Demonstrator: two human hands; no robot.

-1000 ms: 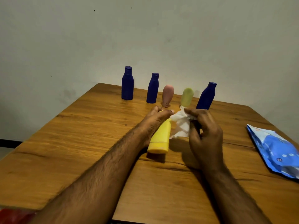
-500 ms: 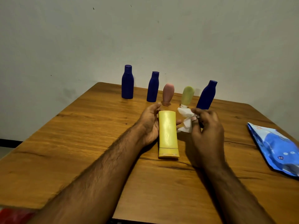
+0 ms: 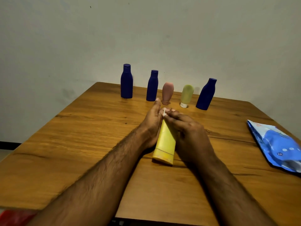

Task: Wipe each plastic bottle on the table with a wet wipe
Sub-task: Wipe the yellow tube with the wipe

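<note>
Surface: we work on a wood table (image 3: 81, 144) against a plain wall (image 3: 146, 38) | centre frame: left hand (image 3: 152, 126) cradles tube (image 3: 165, 144), right hand (image 3: 187, 132) pinches wipe (image 3: 164, 112) | bottles (image 3: 126, 81) along far edge | pack (image 3: 276, 144) at right edge, left side open

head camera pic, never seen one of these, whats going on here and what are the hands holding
There is no machine here. The picture comes from a wide camera worn on a person's head, looking forward and down, so the two bare arms reaching in from the bottom are the wearer's own.

The left hand steadies a yellow tube that lies along the wooden table. The right hand covers its far end and pinches a white wet wipe, of which only a scrap shows.

At the far edge stand three dark blue bottles, with a pink tube and a pale green tube on their caps. A blue wipe packet lies on the right.
</note>
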